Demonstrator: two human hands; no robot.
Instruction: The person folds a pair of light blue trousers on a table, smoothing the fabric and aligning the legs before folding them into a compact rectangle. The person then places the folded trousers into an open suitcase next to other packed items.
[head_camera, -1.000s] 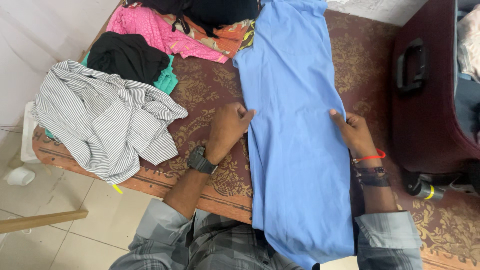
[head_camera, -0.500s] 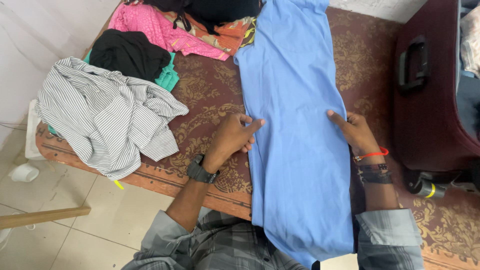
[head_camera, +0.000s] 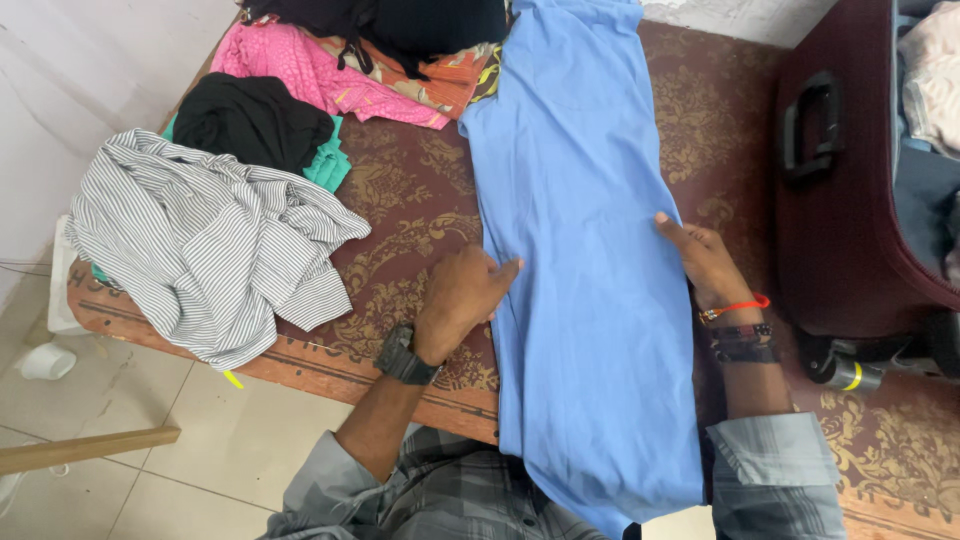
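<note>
A long blue garment (head_camera: 585, 260), folded into a narrow strip, lies down the middle of the patterned maroon bed cover (head_camera: 410, 210) and hangs over the near edge. My left hand (head_camera: 463, 298), with a black watch at the wrist, presses its fingertips against the garment's left edge. At the opposite edge, my right hand (head_camera: 702, 262), with red and dark wristbands, rests with fingers on the cloth. Neither hand grips the fabric; both lie flat along its sides.
A crumpled grey striped shirt (head_camera: 210, 245) lies at the left, with black (head_camera: 250, 122), green, pink (head_camera: 300, 62) and orange clothes behind it. An open maroon suitcase (head_camera: 850, 200) holding clothes sits at the right. Tiled floor (head_camera: 150, 480) shows below the bed edge.
My left hand slid down and slightly left along the garment's left edge. My right hand stayed at the right edge. The view shifted a little.
</note>
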